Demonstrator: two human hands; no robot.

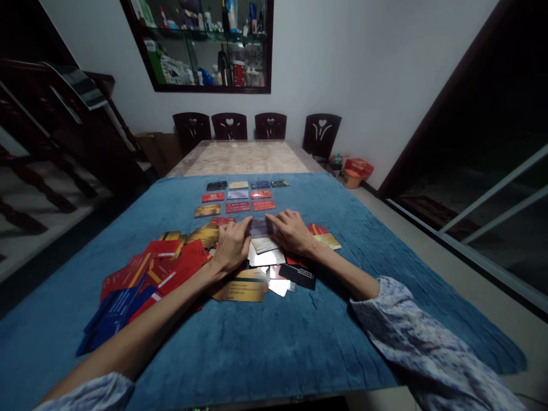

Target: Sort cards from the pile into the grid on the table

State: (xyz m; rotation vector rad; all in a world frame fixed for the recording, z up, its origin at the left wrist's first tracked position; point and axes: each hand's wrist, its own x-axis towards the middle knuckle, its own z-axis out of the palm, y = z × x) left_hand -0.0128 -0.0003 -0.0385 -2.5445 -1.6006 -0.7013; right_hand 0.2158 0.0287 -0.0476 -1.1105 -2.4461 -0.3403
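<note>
A greyish-purple card (260,227), perhaps with others under it, is held at its sides between my two hands. My left hand (232,245) pinches its left edge, and my right hand (293,233) grips the right edge with curled fingers. Just below lie white shiny cards (266,258), a black card (298,275) and a gold card (246,287). Beside my left forearm spreads a loose heap of red cards (165,268), with blue cards (115,311) at its near end. Red and gold cards (326,238) rest past my right wrist.
Farther off, cards lie in rows, among them a gold card (208,210), a red card (237,207) and a black card (217,185). A blue cloth (342,337) covers the near table; its marble-patterned top (252,157) shows beyond. Dark chairs (322,134) line the far wall.
</note>
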